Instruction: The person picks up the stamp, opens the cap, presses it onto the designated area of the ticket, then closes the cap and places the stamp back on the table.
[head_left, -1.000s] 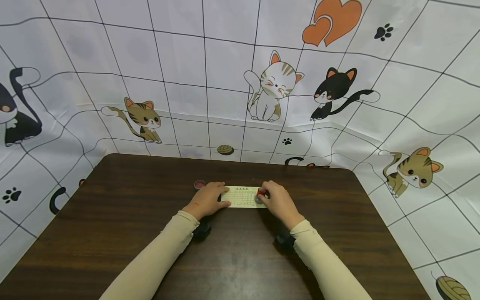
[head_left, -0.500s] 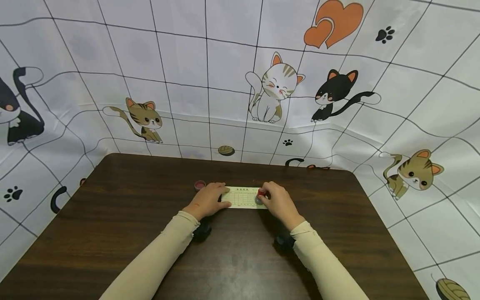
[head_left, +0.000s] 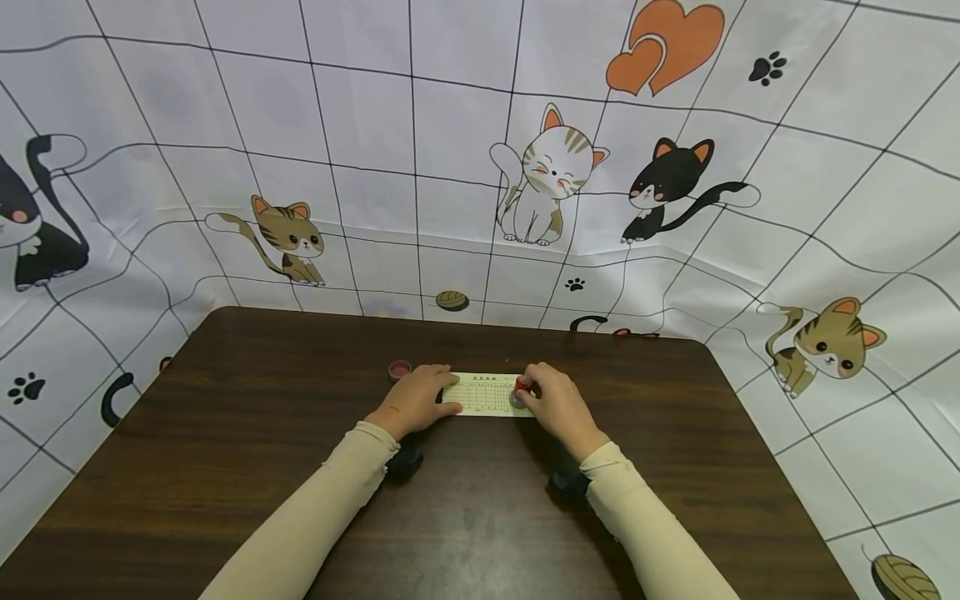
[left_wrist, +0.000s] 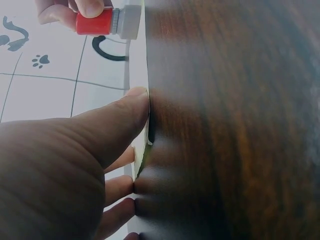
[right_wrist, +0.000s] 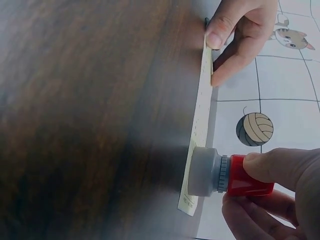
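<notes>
Spreading thumb and fingers, the left hand (head_left: 415, 402) faces the right hand (head_left: 559, 408), whose curled fingers pinch. Between them lies the pale slip (head_left: 483, 394), left thumb on its nine-o'clock end; the pinched red-and-grey stamp (right_wrist: 225, 175) stands at three, a round tub (head_left: 400, 369) toward ten. Nothing has visibly moved since half a second ago.

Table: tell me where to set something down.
Free: table right of the right sleeve, left of the left sleeve, and between the two. Crowded: round the paper, with stamp in right hand and round container near left hand.
</notes>
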